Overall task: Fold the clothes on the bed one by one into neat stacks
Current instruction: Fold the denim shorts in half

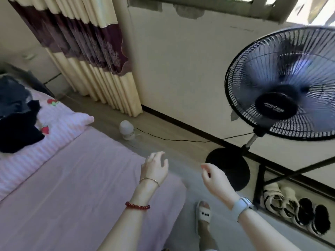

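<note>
Both hands empty: left hand (155,167) hovering loose-fingered over bed (76,187) corner, right hand (213,180) relaxed over floor. Clothes (17,115) lying heaped on striped pillow (59,124), far left, well apart. You're facing fan (282,84); turn left, take only top piece, spread flat on sheet.

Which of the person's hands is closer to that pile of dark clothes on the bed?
The left hand. It hovers open over the bed's corner, with the dark clothes far off to its left on the striped pillow. The right hand is farther still, out over the floor beside the bed.
</note>
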The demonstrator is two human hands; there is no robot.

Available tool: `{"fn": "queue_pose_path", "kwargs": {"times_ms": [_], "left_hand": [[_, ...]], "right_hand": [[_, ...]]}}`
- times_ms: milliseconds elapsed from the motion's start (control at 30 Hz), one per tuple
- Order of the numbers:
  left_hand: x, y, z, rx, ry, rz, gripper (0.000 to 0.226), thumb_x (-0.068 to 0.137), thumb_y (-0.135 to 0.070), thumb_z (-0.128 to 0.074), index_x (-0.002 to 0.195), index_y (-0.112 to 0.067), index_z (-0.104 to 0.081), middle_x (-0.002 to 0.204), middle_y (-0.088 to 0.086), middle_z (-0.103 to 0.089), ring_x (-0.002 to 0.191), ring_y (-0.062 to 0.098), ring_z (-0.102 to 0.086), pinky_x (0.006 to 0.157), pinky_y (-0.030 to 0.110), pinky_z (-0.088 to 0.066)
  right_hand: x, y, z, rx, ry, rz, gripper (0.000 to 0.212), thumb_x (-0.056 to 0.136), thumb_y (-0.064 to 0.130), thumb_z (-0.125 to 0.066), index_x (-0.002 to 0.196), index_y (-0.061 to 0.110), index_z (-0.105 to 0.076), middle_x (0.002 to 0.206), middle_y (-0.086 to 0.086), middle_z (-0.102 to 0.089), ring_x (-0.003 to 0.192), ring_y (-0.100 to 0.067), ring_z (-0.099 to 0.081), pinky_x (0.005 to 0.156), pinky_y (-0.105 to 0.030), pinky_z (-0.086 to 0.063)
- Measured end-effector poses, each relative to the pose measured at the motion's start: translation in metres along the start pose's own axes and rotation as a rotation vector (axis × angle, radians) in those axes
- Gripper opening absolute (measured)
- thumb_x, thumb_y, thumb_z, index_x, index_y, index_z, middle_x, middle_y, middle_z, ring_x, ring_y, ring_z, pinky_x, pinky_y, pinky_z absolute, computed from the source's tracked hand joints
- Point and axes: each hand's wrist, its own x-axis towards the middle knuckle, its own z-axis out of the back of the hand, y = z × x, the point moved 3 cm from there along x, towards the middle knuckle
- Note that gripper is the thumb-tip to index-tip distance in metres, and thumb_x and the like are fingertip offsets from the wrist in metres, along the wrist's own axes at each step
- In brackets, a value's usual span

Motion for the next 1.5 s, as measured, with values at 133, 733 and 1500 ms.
{"fn": "queue_pose_path", "kwargs": {"times_ms": [133,733,1500], "left_hand": [[0.057,-0.02,-0.004,-0.052,-0.08,0.098,0.036,0.096,-0.028,-0.043,0.131,-0.02,-0.048,0.134,0.001,-0.047,0.118,0.019,-0.046,0.093,0.026,-0.035],[0.222,0.081,0.102,-0.179,-0.431,0.547,0.034,0.093,-0.021,-0.049,0.125,-0.013,-0.053,0.126,0.01,-0.053,0.119,0.026,-0.047,0.098,0.034,-0.037],[0.387,0.351,0.358,-0.306,-0.704,0.98,0.037,0.096,-0.022,-0.045,0.131,-0.013,-0.049,0.135,0.007,-0.047,0.124,0.021,-0.045,0.101,0.029,-0.035]], "right_hand": [[0.082,0.006,0.029,-0.092,0.069,0.119,0.032,0.097,0.015,-0.036,0.117,0.001,-0.056,0.12,-0.013,-0.059,0.109,-0.027,-0.055,0.093,-0.039,-0.044],[0.337,0.207,-0.038,-0.259,0.403,0.576,0.025,0.088,0.009,-0.036,0.066,0.019,-0.039,0.072,0.001,-0.045,0.072,-0.022,-0.044,0.063,-0.033,-0.035],[0.539,0.641,-0.295,-0.35,0.834,1.0,0.033,0.098,0.018,-0.038,0.126,0.019,-0.055,0.119,-0.007,-0.064,0.106,-0.028,-0.06,0.081,-0.025,-0.04]]}}
